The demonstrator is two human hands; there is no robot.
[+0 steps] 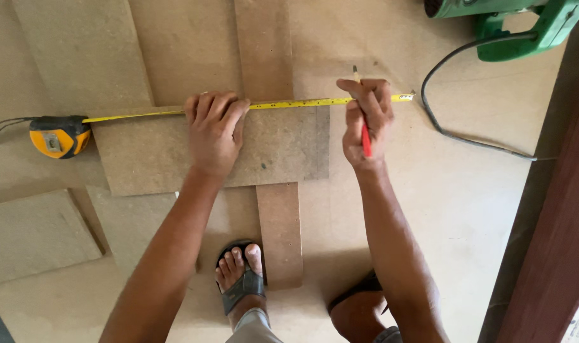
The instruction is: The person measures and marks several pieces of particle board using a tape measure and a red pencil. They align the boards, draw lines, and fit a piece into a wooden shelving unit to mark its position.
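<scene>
The left hand (214, 130) is pressing the yellow tape (289, 103) flat along the board (283, 149)'s top edge, while the right hand (364, 121) is pinching a red pencil (366, 141).

Soft, even daylight fills my view, bright without harsh glare. My left hand (214, 130) and right hand (366, 117) throw only faint, short shadows onto the pale brown fibreboard panel (283, 152). Focus is sharp across the middle. Straight edges bow slightly toward the corners, and the dark brown wooden post (556, 222) at right sits dimmer.
</scene>
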